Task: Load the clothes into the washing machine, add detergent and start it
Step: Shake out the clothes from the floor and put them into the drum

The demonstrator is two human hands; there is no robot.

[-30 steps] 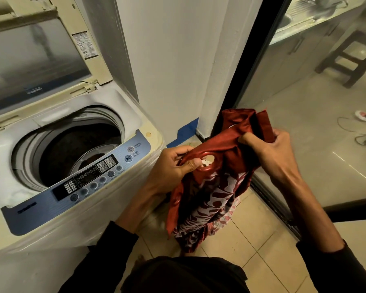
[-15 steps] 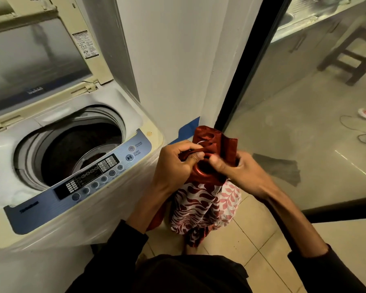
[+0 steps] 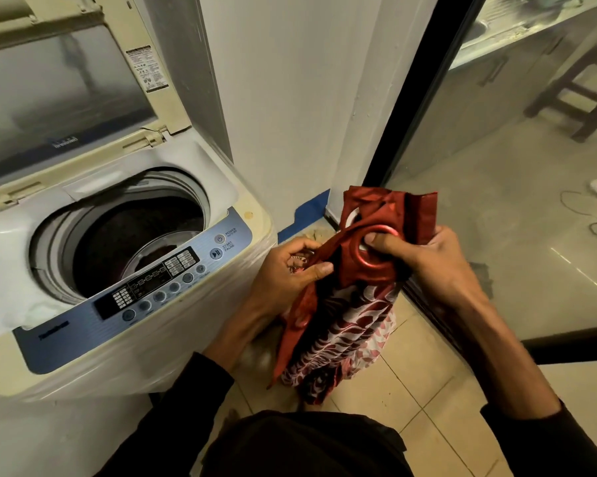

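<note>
Both hands are gripping the red curtain (image 3: 352,304) beside the washing machine (image 3: 200,232): left hand (image 3: 290,270) pinching a fold, right hand (image 3: 427,259) hooking an eyelet (image 3: 376,251). Loading step; next, lifting it into the open drum (image 3: 135,232).

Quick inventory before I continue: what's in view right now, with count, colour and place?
washing machine: one, cream with blue panel, left, lid raised, dark load in drum
curtain: one, red with white leaf print, centre, hanging toward the floor
eyelet ring: one, red, on the curtain's top
blue tape: one strip, wall base
stool: one, dark, beyond the glass door
left hand: pinches the curtain's edge
right hand: holds the curtain, thumb on the ring
</note>
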